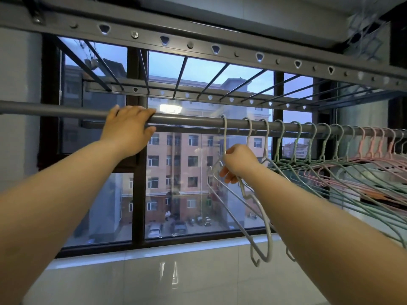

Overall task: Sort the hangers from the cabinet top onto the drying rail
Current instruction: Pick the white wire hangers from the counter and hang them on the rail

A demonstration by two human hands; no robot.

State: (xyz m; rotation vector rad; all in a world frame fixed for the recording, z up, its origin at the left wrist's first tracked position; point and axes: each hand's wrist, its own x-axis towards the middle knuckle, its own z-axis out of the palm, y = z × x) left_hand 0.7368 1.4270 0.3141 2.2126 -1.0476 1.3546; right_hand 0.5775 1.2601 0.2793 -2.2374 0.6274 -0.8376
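Right hand (239, 164) around grey hanger (225, 135)

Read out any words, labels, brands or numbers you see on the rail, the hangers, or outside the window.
No readable text anywhere.
The drying rail and hangers carry no visible print or labels.
The building outside shows no legible sign, and the parked vehicles below are too small to read any plates.
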